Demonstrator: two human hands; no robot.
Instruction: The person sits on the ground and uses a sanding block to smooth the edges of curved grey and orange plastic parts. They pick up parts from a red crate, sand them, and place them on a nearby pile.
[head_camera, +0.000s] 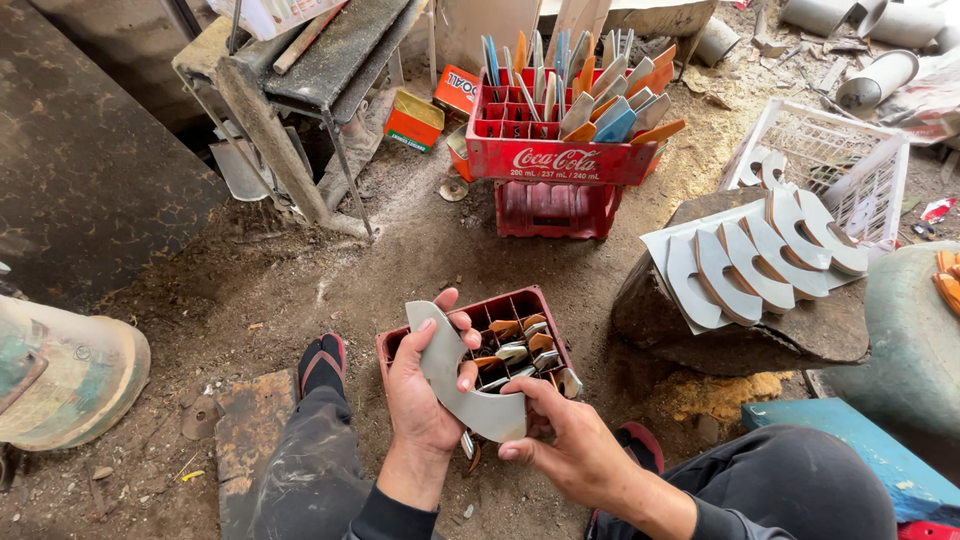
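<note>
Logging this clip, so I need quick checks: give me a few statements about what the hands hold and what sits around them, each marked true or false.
1. Both hands hold one curved grey piece. True: the left hand grips its upper part and the right hand its lower end.
2. The small crate below the hands is blue. False: it is red.
3. Curved pieces lie in a row on the rock at right. True.
4. The stacked red crates are empty. False: the top one holds upright strips.
5. The person is barefoot. False: a sandal is on the foot.

Curved pieces (760, 260) on rock (740, 335).
</note>
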